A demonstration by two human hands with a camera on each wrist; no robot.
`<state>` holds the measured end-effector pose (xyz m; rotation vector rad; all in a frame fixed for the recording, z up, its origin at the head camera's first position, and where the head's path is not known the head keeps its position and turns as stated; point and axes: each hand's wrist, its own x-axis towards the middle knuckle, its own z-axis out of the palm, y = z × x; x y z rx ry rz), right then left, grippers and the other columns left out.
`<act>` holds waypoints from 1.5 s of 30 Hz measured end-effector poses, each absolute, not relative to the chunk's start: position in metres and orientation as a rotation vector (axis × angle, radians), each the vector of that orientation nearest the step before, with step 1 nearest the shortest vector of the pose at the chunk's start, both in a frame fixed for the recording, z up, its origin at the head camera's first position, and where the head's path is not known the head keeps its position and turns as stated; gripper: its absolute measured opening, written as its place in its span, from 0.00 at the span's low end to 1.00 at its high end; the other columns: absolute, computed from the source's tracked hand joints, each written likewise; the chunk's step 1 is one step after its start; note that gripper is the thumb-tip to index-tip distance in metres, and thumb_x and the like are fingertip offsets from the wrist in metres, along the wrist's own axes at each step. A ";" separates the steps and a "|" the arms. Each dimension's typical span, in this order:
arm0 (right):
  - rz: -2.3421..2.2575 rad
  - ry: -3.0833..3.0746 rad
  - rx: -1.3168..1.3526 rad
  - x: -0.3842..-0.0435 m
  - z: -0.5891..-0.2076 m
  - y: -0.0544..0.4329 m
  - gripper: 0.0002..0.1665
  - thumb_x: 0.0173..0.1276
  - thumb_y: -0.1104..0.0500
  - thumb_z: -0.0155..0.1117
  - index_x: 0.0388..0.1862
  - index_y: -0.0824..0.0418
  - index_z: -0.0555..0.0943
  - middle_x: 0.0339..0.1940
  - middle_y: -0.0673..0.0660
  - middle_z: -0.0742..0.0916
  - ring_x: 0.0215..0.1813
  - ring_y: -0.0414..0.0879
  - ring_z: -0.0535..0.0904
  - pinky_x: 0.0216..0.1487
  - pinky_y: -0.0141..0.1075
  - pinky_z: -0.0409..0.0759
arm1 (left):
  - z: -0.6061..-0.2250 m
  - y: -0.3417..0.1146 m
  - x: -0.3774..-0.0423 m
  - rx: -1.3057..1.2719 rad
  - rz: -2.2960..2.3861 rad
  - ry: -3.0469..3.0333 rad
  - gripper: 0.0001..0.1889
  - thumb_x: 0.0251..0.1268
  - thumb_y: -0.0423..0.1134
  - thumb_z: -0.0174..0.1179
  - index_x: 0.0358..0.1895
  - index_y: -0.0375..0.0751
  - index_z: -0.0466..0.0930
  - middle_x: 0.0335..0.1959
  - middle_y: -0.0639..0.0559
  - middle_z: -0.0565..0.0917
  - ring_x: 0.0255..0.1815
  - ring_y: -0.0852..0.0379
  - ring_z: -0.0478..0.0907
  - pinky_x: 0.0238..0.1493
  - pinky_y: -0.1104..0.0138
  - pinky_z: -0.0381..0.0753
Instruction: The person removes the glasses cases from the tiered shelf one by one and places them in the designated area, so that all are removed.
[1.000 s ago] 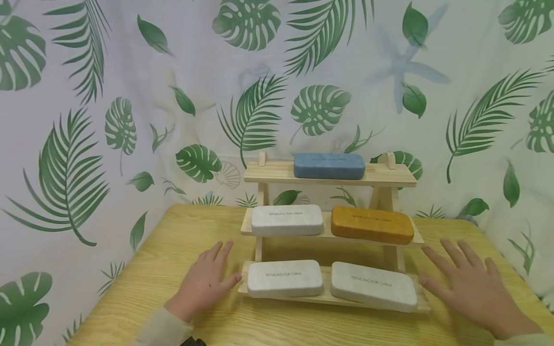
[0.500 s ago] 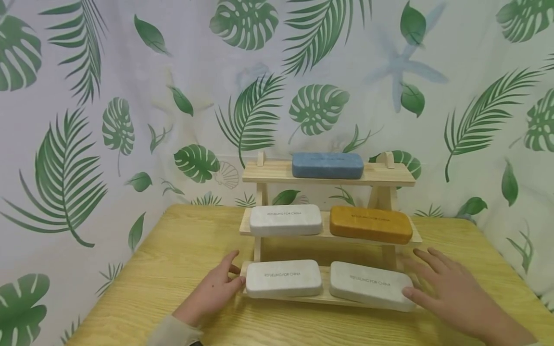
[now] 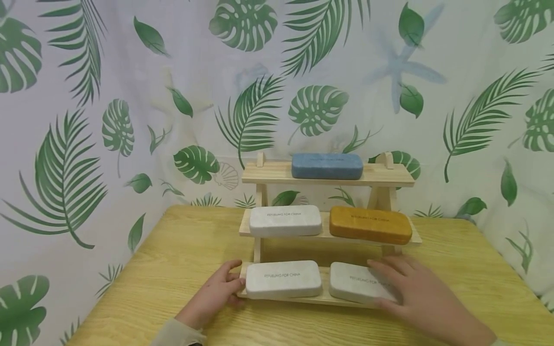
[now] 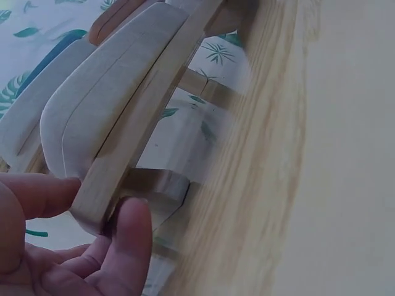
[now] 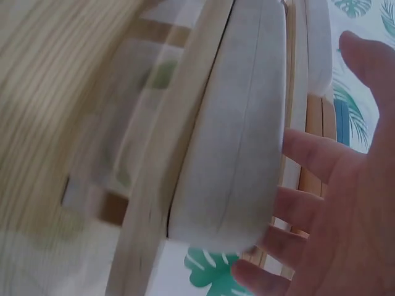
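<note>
A three-tier wooden display stand (image 3: 283, 173) holds several glasses cases. On its lowest shelf lie a left white case (image 3: 283, 279) and a right white case (image 3: 350, 282), both lettered. My left hand (image 3: 216, 290) grips the left end of the bottom board (image 4: 123, 154), thumb and fingers on either side of it. The right hand (image 3: 420, 295) is over the right end of the right white case, covering part of it. In the right wrist view the fingers (image 5: 315, 154) spread along the case's far edge, while the thumb stands away from it.
The middle shelf bears another white case (image 3: 285, 221) and an orange case (image 3: 370, 225). A blue case (image 3: 326, 166) lies on top. The stand is on a wood-grain table (image 3: 173, 254), before a leaf-patterned cloth (image 3: 173, 86).
My left hand has moved in to the bottom board's end and taken hold of it. The right hand has come leftward from beside the stand to over the right white case.
</note>
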<state>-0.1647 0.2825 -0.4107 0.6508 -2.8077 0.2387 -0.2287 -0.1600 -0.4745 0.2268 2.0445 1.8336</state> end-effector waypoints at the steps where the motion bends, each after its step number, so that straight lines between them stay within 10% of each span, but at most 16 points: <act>1: 0.251 -2.806 0.655 -0.165 -0.411 0.279 0.44 0.65 0.25 0.60 0.72 0.47 0.76 0.66 0.54 0.79 0.67 0.61 0.71 0.61 0.63 0.72 | -0.476 -0.160 -0.229 0.229 1.859 2.015 0.39 0.76 0.39 0.55 0.79 0.29 0.43 0.63 0.31 0.74 0.47 0.44 0.84 0.46 0.54 0.86; 45: 0.101 -2.848 0.571 -0.183 -0.438 0.246 0.56 0.57 0.13 0.47 0.75 0.44 0.72 0.55 0.52 0.83 0.53 0.55 0.79 0.51 0.60 0.76 | -0.490 -0.169 -0.232 0.276 2.021 1.749 0.36 0.79 0.42 0.55 0.79 0.27 0.49 0.66 0.33 0.74 0.59 0.45 0.79 0.56 0.55 0.82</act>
